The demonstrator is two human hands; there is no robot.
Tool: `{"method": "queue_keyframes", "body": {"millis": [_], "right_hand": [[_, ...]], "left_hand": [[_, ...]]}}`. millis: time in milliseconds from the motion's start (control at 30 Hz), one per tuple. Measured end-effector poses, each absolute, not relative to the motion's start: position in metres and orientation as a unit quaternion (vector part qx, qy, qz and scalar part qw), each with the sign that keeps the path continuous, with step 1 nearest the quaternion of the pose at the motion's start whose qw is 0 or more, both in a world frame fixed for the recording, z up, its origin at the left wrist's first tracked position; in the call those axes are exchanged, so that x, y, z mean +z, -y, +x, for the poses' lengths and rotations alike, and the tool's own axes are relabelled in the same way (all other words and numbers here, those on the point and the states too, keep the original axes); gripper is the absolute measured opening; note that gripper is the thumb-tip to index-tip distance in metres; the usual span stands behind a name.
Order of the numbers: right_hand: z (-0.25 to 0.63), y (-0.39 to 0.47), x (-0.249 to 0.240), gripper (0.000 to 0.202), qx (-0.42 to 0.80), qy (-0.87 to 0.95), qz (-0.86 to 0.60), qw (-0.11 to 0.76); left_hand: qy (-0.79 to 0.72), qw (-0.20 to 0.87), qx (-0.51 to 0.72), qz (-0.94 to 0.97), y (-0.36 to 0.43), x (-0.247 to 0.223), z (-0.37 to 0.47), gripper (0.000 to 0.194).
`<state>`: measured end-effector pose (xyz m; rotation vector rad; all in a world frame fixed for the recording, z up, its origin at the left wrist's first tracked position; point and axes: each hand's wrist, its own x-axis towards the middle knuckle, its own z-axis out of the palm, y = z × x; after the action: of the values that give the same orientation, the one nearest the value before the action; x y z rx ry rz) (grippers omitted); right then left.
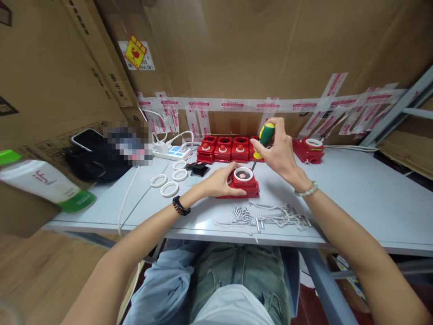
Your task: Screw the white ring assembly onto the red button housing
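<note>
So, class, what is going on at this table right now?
A seated person works at a grey table. The left hand steadies a red housing with a white ring on top, while the right hand holds a green-and-yellow screwdriver with its tip down at the housing. Loose screws lie in front, spare white rings to the left, and more red housings sit in a row behind.
</note>
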<state>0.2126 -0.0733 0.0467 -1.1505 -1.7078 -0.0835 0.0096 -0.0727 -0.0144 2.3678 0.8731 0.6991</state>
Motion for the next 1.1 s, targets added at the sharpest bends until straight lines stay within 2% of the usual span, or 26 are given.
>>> {"method": "queue_keyframes", "body": {"millis": [100,233,567,700,800,867,933,1000,1100], "right_hand": [[0.224,0.075,0.052,0.047,0.057,0.764,-0.413,0.493],[0.235,0.079,0.063,0.038,0.161,0.815,-0.354,0.429],[0.217,0.082,0.056,0.034,-0.012,0.733,-0.454,0.506],[0.221,0.081,0.058,0.032,-0.020,0.748,-0.425,0.510],[0.232,0.085,0.068,0.034,-0.027,0.710,-0.407,0.575],[0.237,0.092,0.073,0.036,0.003,0.671,-0.399,0.624],[0.238,0.101,0.072,0.035,0.090,0.661,-0.396,0.631],[0.234,0.110,0.065,0.040,0.175,0.678,-0.392,0.596],[0.224,0.119,0.048,0.039,0.228,0.714,-0.398,0.529]], "left_hand": [[-0.316,0.258,0.254,0.877,0.071,-0.014,0.009,0.071],[-0.306,0.267,0.251,0.879,0.070,-0.014,0.009,0.071],[-0.310,0.286,0.263,0.867,0.071,-0.014,0.010,0.070],[-0.302,0.295,0.265,0.867,0.071,-0.014,0.009,0.071],[-0.298,0.299,0.265,0.867,0.070,-0.014,0.009,0.070],[-0.296,0.302,0.264,0.867,0.070,-0.014,0.009,0.070],[-0.295,0.306,0.262,0.867,0.069,-0.014,0.009,0.070],[-0.296,0.306,0.262,0.866,0.069,-0.014,0.009,0.071],[-0.289,0.303,0.268,0.868,0.067,-0.015,0.009,0.071]]}}
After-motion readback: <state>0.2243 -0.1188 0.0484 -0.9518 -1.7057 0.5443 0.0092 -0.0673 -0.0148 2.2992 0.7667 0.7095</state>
